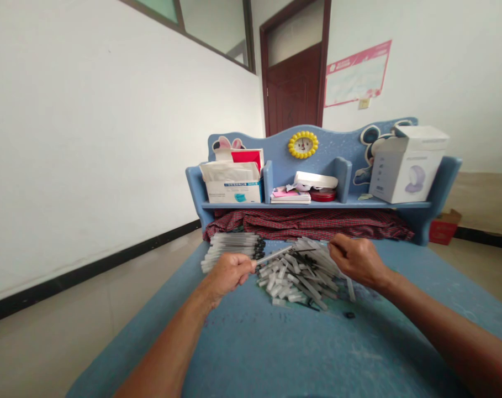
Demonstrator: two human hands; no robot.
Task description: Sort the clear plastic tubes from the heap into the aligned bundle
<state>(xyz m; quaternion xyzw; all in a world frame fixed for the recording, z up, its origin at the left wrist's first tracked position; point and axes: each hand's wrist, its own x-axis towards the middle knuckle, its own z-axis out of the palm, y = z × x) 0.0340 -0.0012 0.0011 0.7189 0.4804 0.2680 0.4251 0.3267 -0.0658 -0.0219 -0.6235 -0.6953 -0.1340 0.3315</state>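
Observation:
My left hand (233,273) is closed around one end of a pale translucent pen barrel (275,255), which points to the right and slightly up over the pile. My right hand (356,258) is closed at the pile's right side; whatever its fingers pinch is hidden. Between the hands lies a loose heap of clear and frosted pen parts (302,276), with tubes, short caps and dark thin pieces mixed together. A thin black rod (304,250) shows just beyond the barrel's tip. Behind my left hand, pens with black ends (234,246) lie stacked side by side.
The blue table (251,354) carries a small black piece (349,315) near the heap. A folded checked cloth (308,223) lies under the back shelf (251,205). On the shelf stand a mask box (234,190), a red round tin (323,195) and a white box (408,166).

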